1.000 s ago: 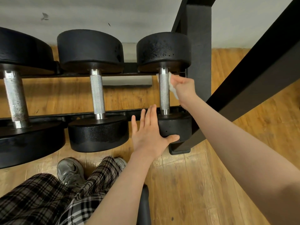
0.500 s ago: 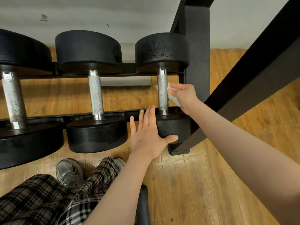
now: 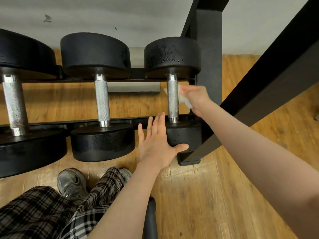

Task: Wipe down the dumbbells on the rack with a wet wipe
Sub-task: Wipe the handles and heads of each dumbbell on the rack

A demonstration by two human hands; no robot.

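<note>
Soft, even daylight fills the head view, brightest on the pale grey wall (image 3: 155,18). The 3 knurled steel handles catch mild glare; black cast-iron dumbbell heads (image 3: 101,142) throw soft shadows on the glossy wooden plank floor (image 3: 198,195). Wide-angle bending curves the edges; the right hand (image 3: 196,99) is motion-blurred.

The left hand (image 3: 158,145) lay flat with straight fingers and thumb spread; the right hand (image 3: 196,98) was curled, pinching a white wipe (image 3: 183,100).

Bare forearms, black-and-white plaid trousers (image 3: 51,213) and worn grey sneakers (image 3: 72,183).
</note>
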